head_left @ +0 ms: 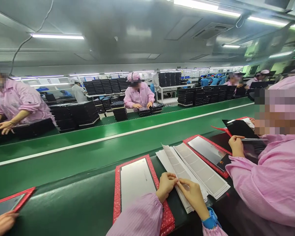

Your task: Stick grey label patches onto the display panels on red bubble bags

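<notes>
My left hand [166, 186] and my right hand [191, 196] meet at the near edge of a loose stack of white sheets printed with grey rectangular panels [201, 172]. Their fingertips pinch the sheets' edge, and a blue cuff [210, 219] circles my right wrist. To the left, a red-framed tray [116, 196] holds a pale flat panel, partly behind my left sleeve. Beyond the sheets lies a second red-framed tray [201, 159] with a silvery panel.
A seated co-worker's pink sleeve [272, 177] fills the right side, and their hand [236, 146] holds a thin metal strip. A green conveyor belt [64, 177] runs past, with a white stripe. Stacks of black trays [83, 113] and other workers stand beyond it.
</notes>
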### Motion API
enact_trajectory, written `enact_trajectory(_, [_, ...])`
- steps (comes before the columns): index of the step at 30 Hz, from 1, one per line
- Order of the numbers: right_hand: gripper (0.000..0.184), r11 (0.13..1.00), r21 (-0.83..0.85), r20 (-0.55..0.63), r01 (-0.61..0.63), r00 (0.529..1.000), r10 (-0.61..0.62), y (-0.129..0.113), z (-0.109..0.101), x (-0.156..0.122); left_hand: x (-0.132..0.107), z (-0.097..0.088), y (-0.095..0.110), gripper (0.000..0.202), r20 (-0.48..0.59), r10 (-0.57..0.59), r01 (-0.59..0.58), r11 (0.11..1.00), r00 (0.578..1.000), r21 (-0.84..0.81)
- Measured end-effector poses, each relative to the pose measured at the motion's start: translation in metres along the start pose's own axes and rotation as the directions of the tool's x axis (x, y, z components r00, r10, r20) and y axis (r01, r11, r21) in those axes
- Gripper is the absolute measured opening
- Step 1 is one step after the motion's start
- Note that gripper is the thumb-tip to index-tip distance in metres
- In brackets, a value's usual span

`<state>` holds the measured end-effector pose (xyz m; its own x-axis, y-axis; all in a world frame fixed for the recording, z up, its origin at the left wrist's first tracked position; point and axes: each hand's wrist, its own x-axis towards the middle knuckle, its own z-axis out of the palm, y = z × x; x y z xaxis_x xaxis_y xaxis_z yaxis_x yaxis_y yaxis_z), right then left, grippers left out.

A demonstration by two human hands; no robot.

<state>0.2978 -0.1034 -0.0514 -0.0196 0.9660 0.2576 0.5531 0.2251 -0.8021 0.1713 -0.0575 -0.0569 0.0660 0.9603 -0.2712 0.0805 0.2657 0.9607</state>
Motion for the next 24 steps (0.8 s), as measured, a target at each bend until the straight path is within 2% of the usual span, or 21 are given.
enact_trajectory(7, [0.036,0.966,0.246,0.071,-0.083,0.995,0.068,0.004,-0.004,0.002,-0.001,0.002,-0.002,0.017,0.014,0.074,-0.074,0.997,0.997,0.0])
enact_trajectory(11, [0.042,0.96,0.261,0.087,-0.103,0.993,0.083,0.005,-0.003,0.001,-0.003,0.004,0.0,0.017,0.003,0.084,-0.084,0.995,0.996,0.045])
enact_trajectory(15, [0.038,0.964,0.228,0.078,-0.138,0.989,0.123,0.012,-0.009,0.006,-0.004,0.001,0.004,0.012,0.018,0.076,-0.078,0.988,0.997,0.134])
enact_trajectory(17, [0.035,0.967,0.191,0.04,-0.166,0.986,0.161,0.02,-0.02,0.013,-0.005,-0.003,0.007,0.017,0.017,0.075,-0.077,0.977,0.997,0.199])
enact_trajectory(20, [0.034,0.966,0.152,-0.061,-0.207,0.974,0.218,0.037,-0.047,0.027,-0.007,-0.011,0.011,0.04,-0.006,0.092,-0.086,0.952,0.996,0.293])
enact_trajectory(22, [0.037,0.961,0.15,-0.139,-0.232,0.957,0.253,0.049,-0.067,0.036,-0.008,-0.014,0.013,0.052,-0.012,0.107,-0.097,0.936,0.994,0.338])
enact_trajectory(24, [0.042,0.954,0.158,-0.228,-0.256,0.93,0.287,0.056,-0.085,0.041,-0.008,-0.016,0.014,0.055,0.001,0.122,-0.113,0.92,0.993,0.375])
